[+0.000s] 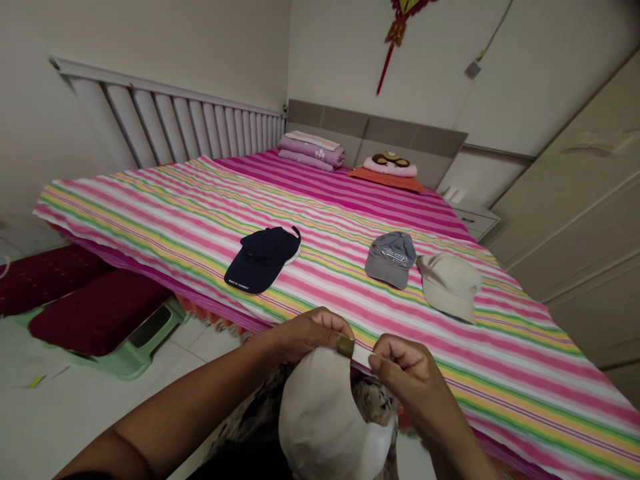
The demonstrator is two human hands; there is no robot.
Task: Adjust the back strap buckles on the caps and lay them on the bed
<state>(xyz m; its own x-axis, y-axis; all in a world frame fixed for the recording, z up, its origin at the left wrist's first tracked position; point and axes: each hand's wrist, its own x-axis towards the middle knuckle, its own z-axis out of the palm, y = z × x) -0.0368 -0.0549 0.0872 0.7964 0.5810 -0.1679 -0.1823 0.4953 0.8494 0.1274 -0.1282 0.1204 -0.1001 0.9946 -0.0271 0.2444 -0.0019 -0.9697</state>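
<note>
Close to my body is a white baseball cap (pixel 325 420), its rear opening turned towards the bed. My left hand (pixel 317 333) pinches the cap's strap near a brass-coloured buckle (pixel 345 346). The white strap end (pixel 363 355) runs from the buckle into the closed fingers of my right hand (pixel 410 370). Beyond my hands, a navy cap (pixel 263 260) lies on the bed to the left. A grey cap (pixel 390 260) with white lettering and a beige cap (pixel 453 283) lie side by side to the right.
The bed wears a striped sheet (pixel 165 207). Folded purple bedding (pixel 313 152) and an orange pillow (pixel 385 177) are by the headboard (pixel 340 123). Maroon-topped green stools (pixel 105 313) stand at the left, a nightstand (pixel 475 217) and wardrobe (pixel 590 200) at the right.
</note>
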